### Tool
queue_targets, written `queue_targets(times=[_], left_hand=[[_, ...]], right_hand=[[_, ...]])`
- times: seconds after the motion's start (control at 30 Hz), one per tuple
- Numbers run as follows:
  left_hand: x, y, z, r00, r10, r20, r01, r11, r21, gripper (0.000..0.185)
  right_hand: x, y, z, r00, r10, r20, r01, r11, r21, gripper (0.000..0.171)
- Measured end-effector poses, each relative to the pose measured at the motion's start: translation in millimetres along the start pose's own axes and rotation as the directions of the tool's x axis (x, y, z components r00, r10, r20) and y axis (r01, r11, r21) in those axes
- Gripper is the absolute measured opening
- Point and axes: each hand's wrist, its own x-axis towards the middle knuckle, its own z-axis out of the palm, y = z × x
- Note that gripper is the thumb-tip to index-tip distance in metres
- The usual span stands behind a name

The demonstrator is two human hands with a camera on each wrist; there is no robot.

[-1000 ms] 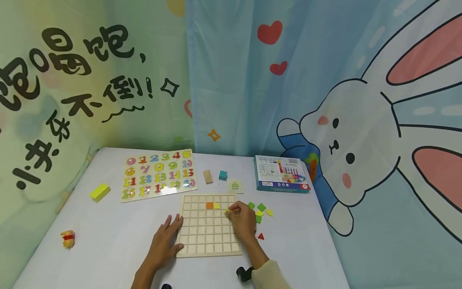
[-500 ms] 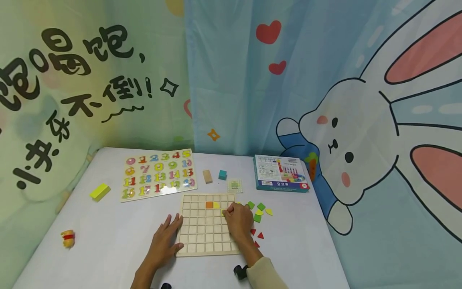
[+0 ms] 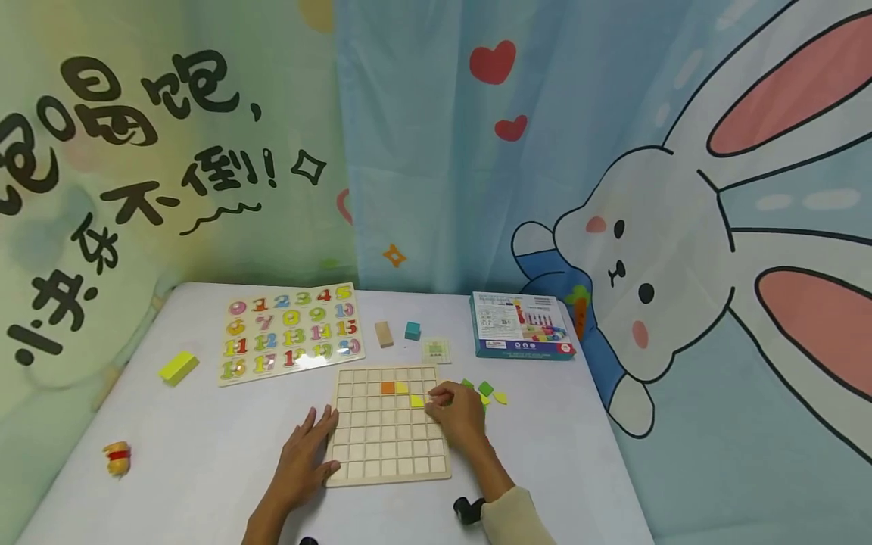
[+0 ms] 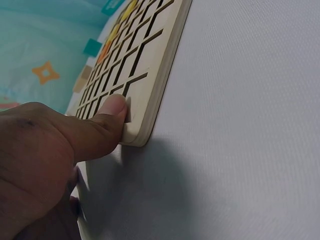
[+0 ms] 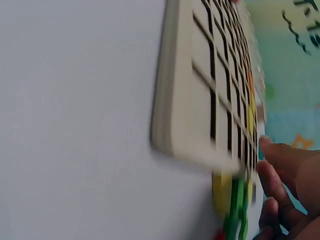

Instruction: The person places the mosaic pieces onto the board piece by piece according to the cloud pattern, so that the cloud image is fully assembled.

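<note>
A wooden grid board [image 3: 381,446] lies flat on the white table [image 3: 204,454]. An orange tile [image 3: 387,387] and a yellow tile [image 3: 402,387] sit side by side in its second row. My right hand [image 3: 458,415] rests over the board's right side. Its curled fingertips hold a second yellow tile [image 3: 417,400] by its right edge, in a cell one row nearer. My left hand [image 3: 304,456] lies flat beside the board. Its thumb [image 4: 112,112] presses the board's near left corner [image 4: 145,127]. The right wrist view is blurred and shows the board's edge [image 5: 172,100] and curled fingers [image 5: 280,165].
Loose green [image 3: 485,388] and yellow [image 3: 500,397] pieces lie right of the board. Behind it are a number puzzle [image 3: 289,333], a wooden block [image 3: 384,334], a teal cube [image 3: 412,331], a small card [image 3: 436,350] and a blue box [image 3: 521,325]. A yellow block [image 3: 179,368] and a toy figure [image 3: 117,459] lie left.
My right hand carried a yellow piece left onto the board; the piece now lies in a cell just below and right of the first yellow tile. My left hand stayed put.
</note>
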Motion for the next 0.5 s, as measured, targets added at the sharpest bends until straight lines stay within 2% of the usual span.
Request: queue_targets(times=[0.13, 0.23, 0.3, 0.5], left_hand=[[0.4, -1.2, 1.9, 1.000, 0.007, -0.006, -0.007, 1.000, -0.008, 0.089], [0.2, -1.5, 2.2, 1.000, 0.006, -0.006, -0.006, 1.000, -0.009, 0.089], [0.1, -1.4, 2.3, 1.000, 0.004, -0.004, -0.004, 1.000, -0.006, 0.089], [-0.1, 0.1, 2.1, 1.000, 0.009, -0.009, -0.009, 1.000, -0.004, 0.089]], right_hand=[[2, 19, -22, 0.992, 0.056, -0.110, -0.058, 0.998, -0.016, 0.018], [4, 31, -37, 0.968, 0.135, -0.211, -0.150, 0.987, -0.056, 0.019], [4, 38, -44, 0.950, 0.190, -0.248, -0.218, 0.972, -0.093, 0.021], [7, 48, -52, 0.936, 0.280, -0.213, -0.314, 0.938, -0.148, 0.025]])
